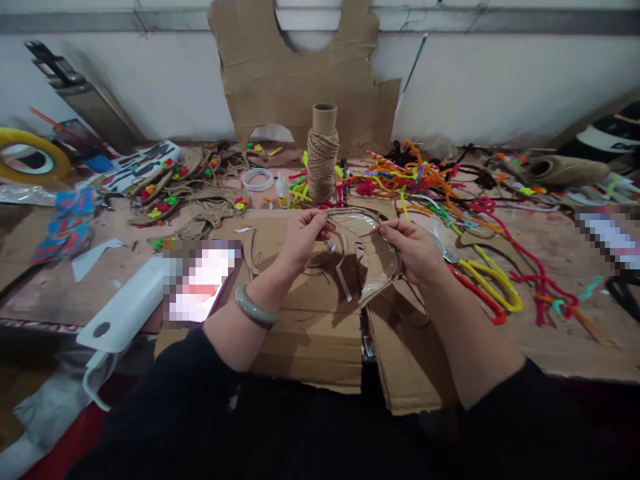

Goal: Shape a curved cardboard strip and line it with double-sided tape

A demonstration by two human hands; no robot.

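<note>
My left hand (301,239) and my right hand (411,249) both pinch a curved cardboard piece (376,253) covered with shiny clear tape, held just above flat cardboard sheets (320,333) on the table. The left fingers grip its upper left end, the right fingers its upper right edge. A thin white strip (343,280) hangs from the piece between my hands. A pale green bangle (254,308) sits on my left wrist.
A twine spool (321,163) stands behind my hands, before a large cut cardboard shape (300,73). Coloured pipe cleaners (450,200) spread at right, scissors with red and yellow handles (483,283) beside my right hand. Twine ornaments (200,193) lie left, a white tool (125,310) nearer.
</note>
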